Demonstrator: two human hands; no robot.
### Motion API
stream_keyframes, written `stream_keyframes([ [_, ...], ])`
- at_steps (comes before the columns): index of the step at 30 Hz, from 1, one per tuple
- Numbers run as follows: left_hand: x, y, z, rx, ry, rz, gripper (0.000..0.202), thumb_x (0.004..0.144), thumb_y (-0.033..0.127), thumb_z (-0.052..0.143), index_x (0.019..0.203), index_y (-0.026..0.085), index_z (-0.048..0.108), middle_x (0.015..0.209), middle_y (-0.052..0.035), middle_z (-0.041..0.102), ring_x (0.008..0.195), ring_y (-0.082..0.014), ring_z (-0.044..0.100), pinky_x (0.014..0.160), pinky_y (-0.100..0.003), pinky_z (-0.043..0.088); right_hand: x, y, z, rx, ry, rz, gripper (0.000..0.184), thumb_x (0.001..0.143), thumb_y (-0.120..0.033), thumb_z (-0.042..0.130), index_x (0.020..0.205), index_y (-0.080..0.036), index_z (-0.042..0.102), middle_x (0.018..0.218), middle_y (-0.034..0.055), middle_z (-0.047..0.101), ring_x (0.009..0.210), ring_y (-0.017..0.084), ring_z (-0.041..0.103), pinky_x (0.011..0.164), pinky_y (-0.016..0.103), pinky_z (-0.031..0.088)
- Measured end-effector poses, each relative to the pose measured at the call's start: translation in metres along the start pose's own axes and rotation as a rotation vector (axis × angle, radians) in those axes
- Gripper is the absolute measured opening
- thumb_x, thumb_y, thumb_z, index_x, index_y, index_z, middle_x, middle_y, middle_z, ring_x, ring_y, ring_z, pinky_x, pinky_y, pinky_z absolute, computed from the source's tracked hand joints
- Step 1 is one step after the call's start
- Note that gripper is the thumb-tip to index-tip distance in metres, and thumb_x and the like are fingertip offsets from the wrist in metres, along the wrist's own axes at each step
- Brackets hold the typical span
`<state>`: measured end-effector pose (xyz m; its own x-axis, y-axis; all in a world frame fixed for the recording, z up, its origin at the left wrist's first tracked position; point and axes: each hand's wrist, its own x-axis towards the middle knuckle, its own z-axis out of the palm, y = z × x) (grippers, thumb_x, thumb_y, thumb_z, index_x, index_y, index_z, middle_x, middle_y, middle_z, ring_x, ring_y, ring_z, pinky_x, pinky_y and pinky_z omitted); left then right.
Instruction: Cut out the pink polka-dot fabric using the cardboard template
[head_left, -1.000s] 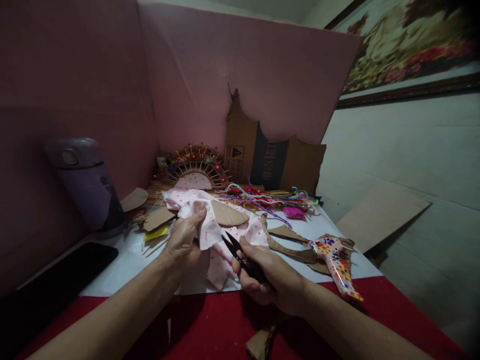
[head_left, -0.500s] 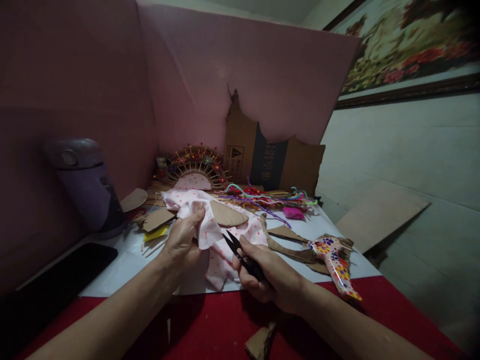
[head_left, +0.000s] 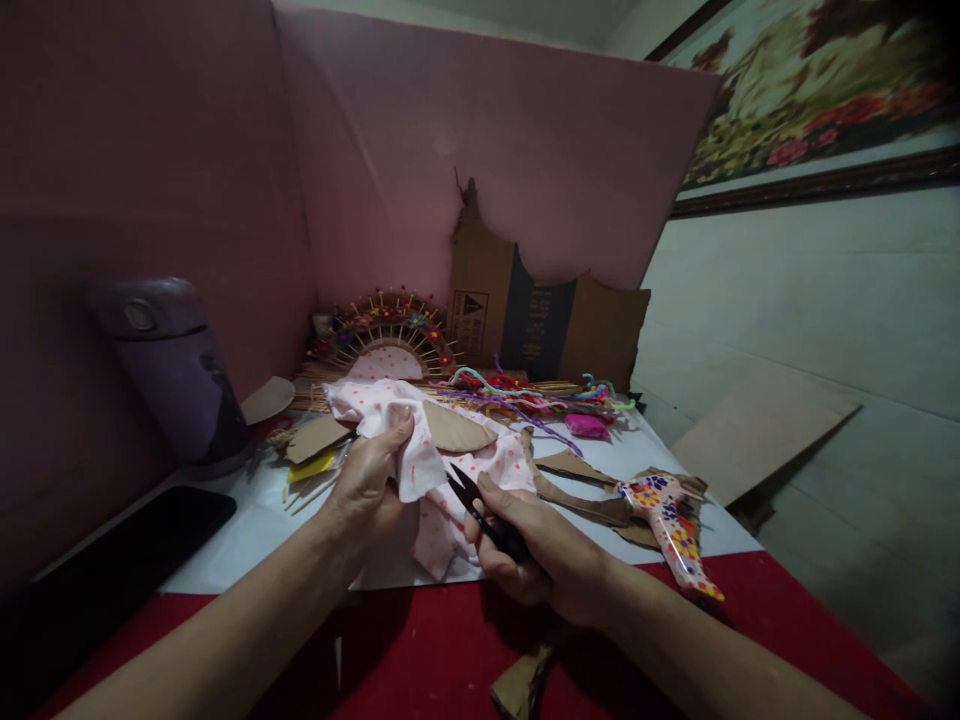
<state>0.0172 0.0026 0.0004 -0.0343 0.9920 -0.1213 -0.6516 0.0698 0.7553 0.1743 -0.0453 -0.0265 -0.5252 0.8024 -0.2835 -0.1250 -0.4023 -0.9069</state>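
Note:
My left hand (head_left: 375,475) pinches the near part of a white cloth (head_left: 421,462) with red dots. In my right hand (head_left: 525,550) is a pair of small black thread snips (head_left: 480,505), its two blades slightly apart. Their tips point up and left, close to the raised cloth edge; I cannot tell whether they touch it. On the cloth rests a cardboard piece (head_left: 457,430) with a curved lower edge. The rest of the fabric spreads over the white table covering and hangs in folds between my hands.
Behind stands a semicircular stick fan (head_left: 394,335) beside torn cardboard (head_left: 540,330). Colourful pipe cleaners (head_left: 517,390) and a pink packet (head_left: 587,427) lie nearby. A flower-patterned glue gun (head_left: 667,520) rests right, on cardboard scraps. Left are a purple bottle (head_left: 172,370) and black phone (head_left: 135,560).
Hardly anything differs. The left hand and the held cloth edge have shifted very slightly to the right, while the snips stay at nearly the same place with blades apart.

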Motion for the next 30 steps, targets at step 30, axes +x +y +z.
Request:
stream_keyframes([
  [30,-0.009,-0.017,0.003,-0.001,0.027,-0.013,0.010,0.072,0.010,0.064,0.079,0.013,0.057,0.059,-0.0006,0.062,0.046,-0.0128,0.056,0.049,-0.025,0.049,0.001,0.004,0.003,0.101,-0.063,-0.017,0.051,0.085,-0.063,0.037,0.078,-0.016,0.053,0.041,-0.0088,0.039,0.030,0.002,0.018,0.031,0.015,0.011],
])
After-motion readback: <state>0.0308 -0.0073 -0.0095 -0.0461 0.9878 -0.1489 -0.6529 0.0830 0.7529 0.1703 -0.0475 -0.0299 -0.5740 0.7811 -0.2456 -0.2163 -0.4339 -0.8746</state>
